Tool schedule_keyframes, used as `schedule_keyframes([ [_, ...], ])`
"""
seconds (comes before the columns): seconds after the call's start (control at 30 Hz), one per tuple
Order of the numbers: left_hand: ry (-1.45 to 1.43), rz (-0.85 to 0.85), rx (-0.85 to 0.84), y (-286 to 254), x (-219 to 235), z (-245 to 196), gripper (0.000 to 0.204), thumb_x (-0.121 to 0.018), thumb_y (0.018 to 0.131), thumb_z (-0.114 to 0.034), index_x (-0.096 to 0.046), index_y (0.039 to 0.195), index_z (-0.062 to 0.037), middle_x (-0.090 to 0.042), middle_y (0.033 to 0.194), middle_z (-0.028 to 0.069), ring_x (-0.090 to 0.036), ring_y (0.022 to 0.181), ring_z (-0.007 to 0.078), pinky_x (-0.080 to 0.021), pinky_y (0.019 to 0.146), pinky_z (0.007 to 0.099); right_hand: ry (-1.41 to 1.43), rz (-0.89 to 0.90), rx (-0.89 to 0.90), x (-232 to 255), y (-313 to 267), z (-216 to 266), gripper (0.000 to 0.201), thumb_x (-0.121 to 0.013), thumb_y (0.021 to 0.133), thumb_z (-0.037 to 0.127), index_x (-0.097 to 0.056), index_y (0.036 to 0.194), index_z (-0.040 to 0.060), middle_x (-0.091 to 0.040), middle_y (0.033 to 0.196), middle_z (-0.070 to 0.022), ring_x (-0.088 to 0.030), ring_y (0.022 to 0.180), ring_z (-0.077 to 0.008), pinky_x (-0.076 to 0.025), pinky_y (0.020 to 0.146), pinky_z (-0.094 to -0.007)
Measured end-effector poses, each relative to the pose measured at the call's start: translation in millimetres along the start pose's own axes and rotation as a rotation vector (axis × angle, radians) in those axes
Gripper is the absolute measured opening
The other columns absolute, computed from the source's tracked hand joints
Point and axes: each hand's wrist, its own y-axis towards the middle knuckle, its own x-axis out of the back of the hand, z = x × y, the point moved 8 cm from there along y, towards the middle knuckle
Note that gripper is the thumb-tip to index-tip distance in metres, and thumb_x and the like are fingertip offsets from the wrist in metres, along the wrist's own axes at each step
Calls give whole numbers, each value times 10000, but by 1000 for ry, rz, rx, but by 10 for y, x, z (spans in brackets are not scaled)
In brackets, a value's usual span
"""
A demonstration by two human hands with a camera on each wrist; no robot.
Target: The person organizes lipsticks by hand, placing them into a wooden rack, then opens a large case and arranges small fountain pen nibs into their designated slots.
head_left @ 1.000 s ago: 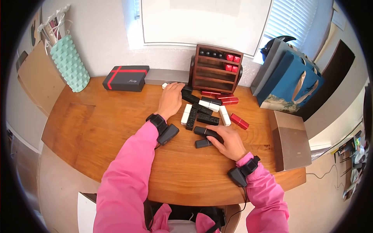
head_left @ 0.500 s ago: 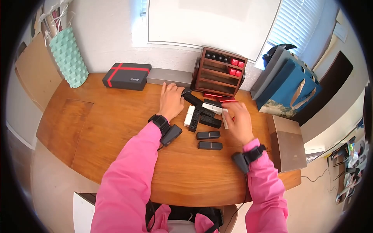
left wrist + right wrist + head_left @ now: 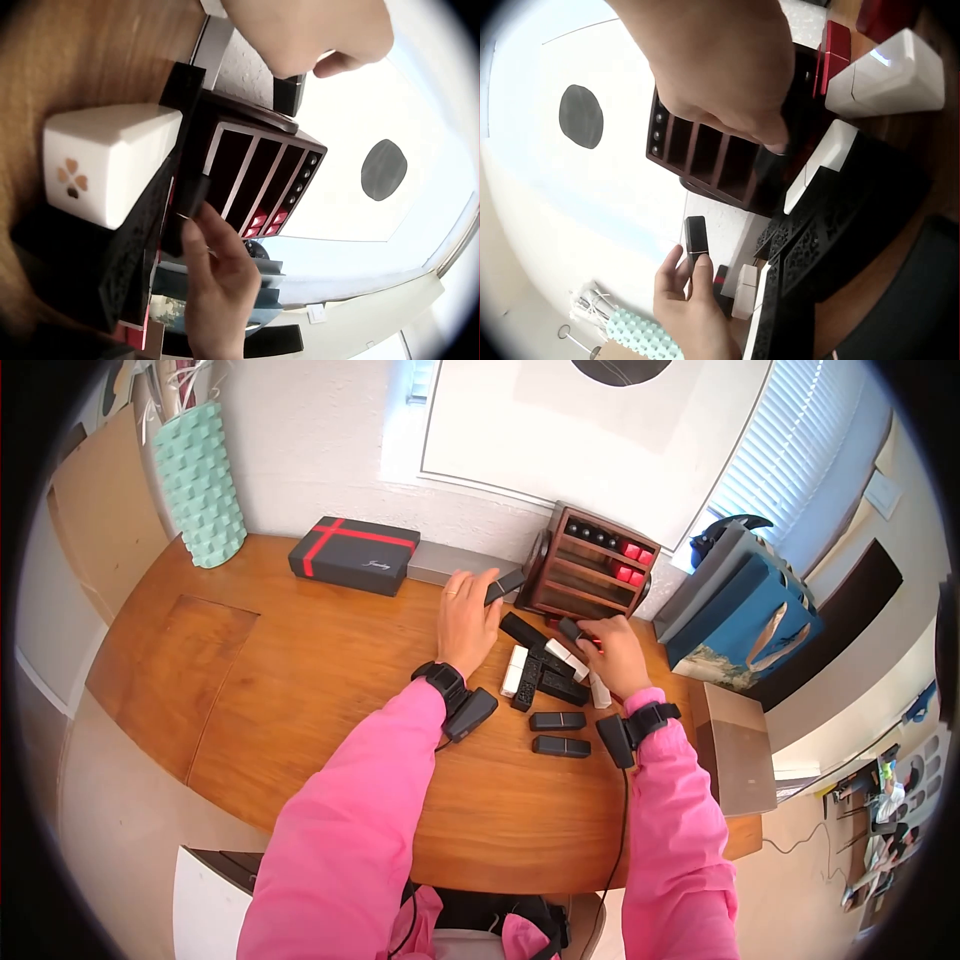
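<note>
My left hand [image 3: 468, 622] is raised above the table left of a wooden rack [image 3: 545, 560] and pinches a black lipstick tube [image 3: 696, 236], which points up. Just in front of the rack, my right hand [image 3: 618, 657] pinches another black lipstick tube [image 3: 193, 196] between thumb and fingers. Black tubes fill part of the rack's top row; red ones sit at the right of its upper two rows. Below the hands lies a loose cluster of tubes, including a white one [image 3: 514, 671] and patterned black ones [image 3: 526, 691]. Two plain black tubes [image 3: 557, 721] lie nearer me.
A dark gift box [image 3: 355, 555] with red ribbon and a long grey box [image 3: 440, 563] line the back edge. A green textured vase [image 3: 200, 485] stands far left. On the right are a blue paper bag [image 3: 735, 605] and a brown box [image 3: 735, 750].
My right hand has left the two near tubes, moved up toward the rack and picked up a black lipstick tube. My left hand has lifted a black tube off the table. The head view has shifted.
</note>
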Motion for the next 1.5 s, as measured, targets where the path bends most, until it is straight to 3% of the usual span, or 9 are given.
schedule_keyframes([
  [0.23, -340, 67, 80, -170, 109, -391, 563, -725, 842, -19, -540, 1372, -56, -678, 1090, 106, -632, 982, 310, -504, 868, 407, 297, -66, -207, 572, -654, 230, 374, -672, 911, 56, -614, 1280, 68, -679, 975, -151, -646, 887, -316, -514, 772, -400],
  [0.37, -382, 220, -40, -403, 296, -946, 601, -741, 832, -38, -538, 1396, -82, -700, 1058, 78, -647, 906, 207, -518, 699, 310, 406, -15, -355, 545, -1138, 247, 367, -661, 904, 41, -592, 1265, 49, -681, 831, -137, -663, 707, -296, -521, 655, -402],
  [0.53, -401, 545, 168, -733, 352, -1103, 557, -746, 821, -38, -581, 1351, -76, -712, 1019, 82, -663, 710, 186, -528, 635, 299, 416, 74, -425, 355, -1307, 263, 408, -741, 878, 193, -598, 1217, 16, -638, 707, -99, -626, 604, -275, -499, 603, -390],
  [0.67, -376, 497, 202, -779, 391, -1024, 535, -749, 824, -43, -593, 1335, -71, -719, 1019, 86, -655, 667, 166, -523, 603, 287, 395, 119, -509, 346, -1166, 282, 530, -805, 830, 312, -609, 1223, 16, -660, 843, -120, -652, 764, -296, -521, 710, -393],
  [0.73, -354, 494, 253, -786, 416, -973, 537, -748, 827, -32, -588, 1339, -68, -725, 1015, 82, -642, 655, 122, -515, 590, 266, 294, -39, 56, 483, -1021, 627, 640, -844, 775, 409, -624, 1233, 20, -648, 1061, -140, -622, 989, -319, -505, 874, -408],
  [0.83, -393, 442, 239, -793, 413, -967, 545, -753, 822, -11, -588, 1339, -68, -727, 1014, 74, -614, 633, 88, -496, 570, 244, 411, 71, 125, 244, -1016, 780, 656, -861, 747, 406, -641, 1226, 16, -599, 1217, -139, -557, 1119, -345, -455, 988, -426],
  [1.1, -393, 477, 218, -741, 452, -1019, 479, -773, 815, 11, -627, 1265, -65, -697, 1082, 62, -607, 684, 91, -492, 608, 234, 490, 139, -46, -84, -914, 723, 594, -853, 753, 273, -621, 1231, 8, -638, 1155, -162, -581, 1128, -357, -474, 967, -425],
  [1.3, -570, 473, 215, -748, 452, -1117, 337, -773, 846, -15, -656, 1161, -46, -679, 1074, 69, -653, 891, 140, -523, 751, 273, 444, -190, 41, 430, -961, 828, 588, -853, 757, 272, -627, 1247, 39, -647, 1144, -157, -598, 1087, -357, -486, 929, -430],
  [1.5, -690, 585, 299, -863, 381, -1166, 279, -764, 889, -105, -658, 1140, -45, -680, 999, 76, -668, 858, 174, -542, 728, 283, 459, -110, 1, 321, -1157, 1018, 394, -821, 805, 254, -689, 1102, 32, -638, 906, -118, -604, 824, -305, -491, 722, -396],
])
